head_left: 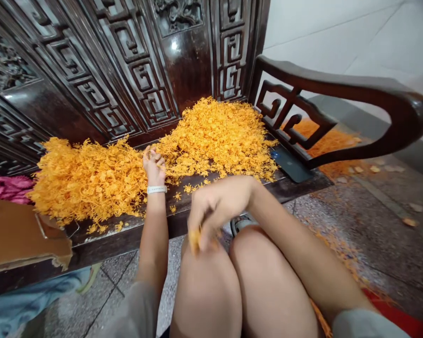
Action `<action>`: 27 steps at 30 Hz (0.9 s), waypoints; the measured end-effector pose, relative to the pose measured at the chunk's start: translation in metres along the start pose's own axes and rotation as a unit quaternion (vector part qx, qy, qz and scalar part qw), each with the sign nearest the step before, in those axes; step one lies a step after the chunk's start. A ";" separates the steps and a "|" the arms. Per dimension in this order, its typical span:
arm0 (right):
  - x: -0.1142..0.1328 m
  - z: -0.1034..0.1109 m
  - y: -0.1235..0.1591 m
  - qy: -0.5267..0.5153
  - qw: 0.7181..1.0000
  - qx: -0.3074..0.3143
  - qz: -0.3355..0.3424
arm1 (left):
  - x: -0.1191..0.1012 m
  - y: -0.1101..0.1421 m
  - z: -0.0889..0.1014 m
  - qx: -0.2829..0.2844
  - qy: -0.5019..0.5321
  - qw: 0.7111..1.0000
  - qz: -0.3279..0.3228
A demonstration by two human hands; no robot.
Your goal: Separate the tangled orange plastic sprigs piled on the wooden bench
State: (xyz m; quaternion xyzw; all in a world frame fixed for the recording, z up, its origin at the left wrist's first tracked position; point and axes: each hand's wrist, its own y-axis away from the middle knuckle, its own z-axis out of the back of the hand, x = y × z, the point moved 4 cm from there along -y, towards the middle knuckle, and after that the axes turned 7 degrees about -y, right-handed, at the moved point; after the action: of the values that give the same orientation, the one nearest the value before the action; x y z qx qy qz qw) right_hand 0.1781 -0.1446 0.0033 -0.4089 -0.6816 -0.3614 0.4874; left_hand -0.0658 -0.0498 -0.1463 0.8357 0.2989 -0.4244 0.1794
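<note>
Two heaps of small orange artificial flower pieces with thin spidery arms lie on a dark wooden bench (186, 206): a left heap (91, 178) and a right heap (222, 136). At the gap between them is my left hand (154, 165), wearing a pale wristband (157, 189). Its fingers are curled in among orange pieces; what lies inside them is hard to make out. Over my knees my right hand (220, 202) is bent downward, blurred by motion. An orange flower piece (195, 238) shows pinched at its fingertips.
A dark phone (291, 164) lies by the carved armrest (338, 84). At left are a cardboard box (21, 234) and pink pieces (9, 188). Beyond the armrest, another orange pile (324, 136) lies low down. Orange scraps litter the floor (338, 249) at right.
</note>
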 end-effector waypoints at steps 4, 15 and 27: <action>-0.006 0.068 0.024 -0.220 0.800 -0.448 0.333 | -0.002 -0.003 0.006 0.033 -0.024 0.999 0.012; -0.051 0.099 -0.005 0.068 0.835 -0.544 0.045 | 0.009 0.006 -0.004 0.003 -0.056 0.998 -0.018; -0.048 0.117 0.010 -0.064 0.699 -0.665 0.254 | -0.003 0.025 -0.030 0.153 -0.180 0.967 -0.093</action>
State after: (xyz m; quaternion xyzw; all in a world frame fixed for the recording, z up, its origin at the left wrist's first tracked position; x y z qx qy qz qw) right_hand 0.1532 -0.0458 -0.0722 -0.8065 -0.1631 -0.5562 0.1170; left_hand -0.0331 -0.0531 -0.1254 0.7315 0.2694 -0.6235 0.0598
